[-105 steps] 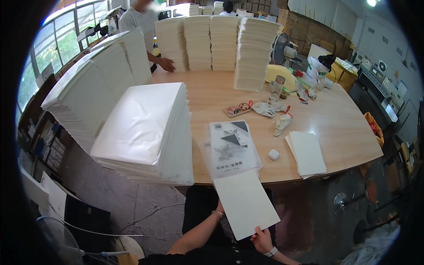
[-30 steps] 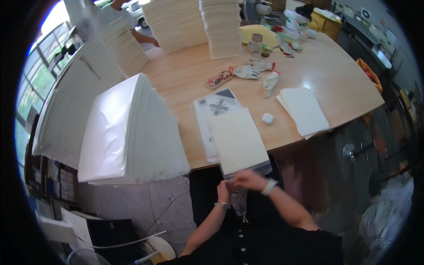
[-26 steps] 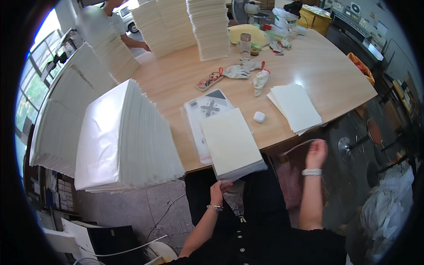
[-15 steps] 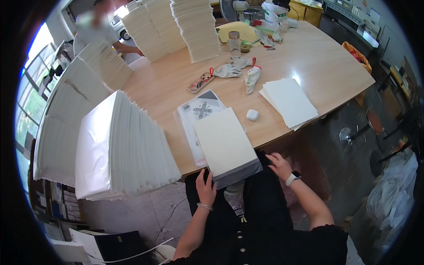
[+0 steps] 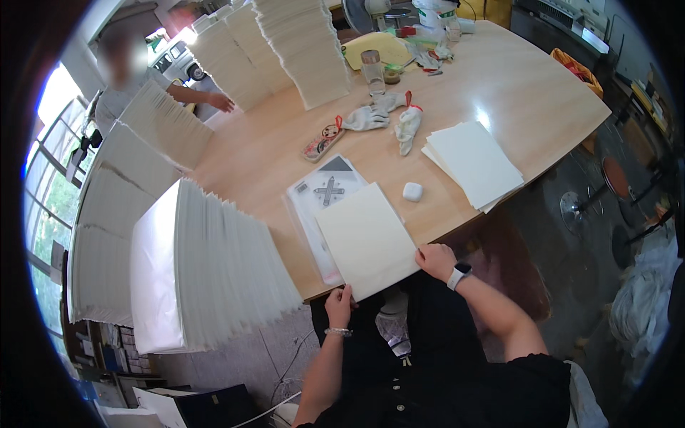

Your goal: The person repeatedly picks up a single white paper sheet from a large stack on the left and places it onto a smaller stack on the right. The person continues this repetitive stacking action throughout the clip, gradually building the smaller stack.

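The person wears a black top [image 5: 457, 392] with short sleeves [image 5: 526, 367] and round, pale buttons [image 5: 397, 387] down the front, plus black trousers [image 5: 446, 314]. A beaded bracelet [image 5: 338, 332] circles the left wrist; a dark-faced watch [image 5: 462, 269] with a white strap [image 5: 453, 279], the right.

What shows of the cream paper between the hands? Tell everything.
The cream paper is plain and rectangular, lying flat with its near end jutting past the table, over part of the printed plastic packaging. The left hand touches it by the near left corner, the right hand by the near right. Thickness is unclear.
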Demonstrator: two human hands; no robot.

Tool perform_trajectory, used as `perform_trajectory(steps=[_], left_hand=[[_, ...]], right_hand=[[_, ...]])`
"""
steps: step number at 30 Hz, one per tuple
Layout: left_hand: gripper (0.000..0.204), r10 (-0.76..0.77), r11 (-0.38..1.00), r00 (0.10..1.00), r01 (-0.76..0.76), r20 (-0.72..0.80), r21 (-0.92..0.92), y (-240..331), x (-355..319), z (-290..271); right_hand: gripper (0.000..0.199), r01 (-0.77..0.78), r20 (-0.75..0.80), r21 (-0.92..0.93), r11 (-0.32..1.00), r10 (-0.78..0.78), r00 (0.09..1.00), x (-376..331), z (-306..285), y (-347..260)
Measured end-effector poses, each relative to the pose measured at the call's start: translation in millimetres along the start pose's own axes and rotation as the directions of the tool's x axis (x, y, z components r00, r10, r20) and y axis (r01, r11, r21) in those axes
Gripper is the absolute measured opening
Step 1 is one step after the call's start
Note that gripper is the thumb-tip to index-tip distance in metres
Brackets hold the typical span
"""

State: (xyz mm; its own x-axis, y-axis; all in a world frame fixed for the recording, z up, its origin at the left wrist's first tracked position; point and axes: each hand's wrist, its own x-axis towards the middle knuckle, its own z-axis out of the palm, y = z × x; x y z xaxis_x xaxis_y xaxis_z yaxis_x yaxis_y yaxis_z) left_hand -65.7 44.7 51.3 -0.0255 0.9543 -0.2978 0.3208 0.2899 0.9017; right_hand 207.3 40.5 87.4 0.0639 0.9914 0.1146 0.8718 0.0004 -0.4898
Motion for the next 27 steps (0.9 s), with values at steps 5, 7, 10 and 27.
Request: perform_trajectory(steps=[5, 7, 10, 27], left_hand=[[0.029, -0.138, 0.871, 0.970, 0.216, 0.202, -0.441, 23, -17, 8], [0.025, 0.056, 0.962, 0.976, 0.003, 0.209, -0.274, 31, -18, 1], [0.021, 0.307, 0.946, 0.944, -0.288, 0.123, -0.152, 73, -28, -8], [0.038, 0.533, 0.846, 0.661, -0.396, -0.528, 0.358, 202, -142, -334]], right_hand=[[0.023, -0.057, -0.066, 0.563, 0.825, 0.114, 0.991, -8, 8, 8], [0.024, -0.100, 0.023, 0.674, 0.732, 0.114, 0.993, -9, 5, 4], [0.027, -0.154, 0.121, 0.876, 0.457, 0.100, 0.988, -21, 16, -6], [0.029, 0.074, 0.101, 0.972, 0.222, -0.683, 0.724, 49, -107, -345]])
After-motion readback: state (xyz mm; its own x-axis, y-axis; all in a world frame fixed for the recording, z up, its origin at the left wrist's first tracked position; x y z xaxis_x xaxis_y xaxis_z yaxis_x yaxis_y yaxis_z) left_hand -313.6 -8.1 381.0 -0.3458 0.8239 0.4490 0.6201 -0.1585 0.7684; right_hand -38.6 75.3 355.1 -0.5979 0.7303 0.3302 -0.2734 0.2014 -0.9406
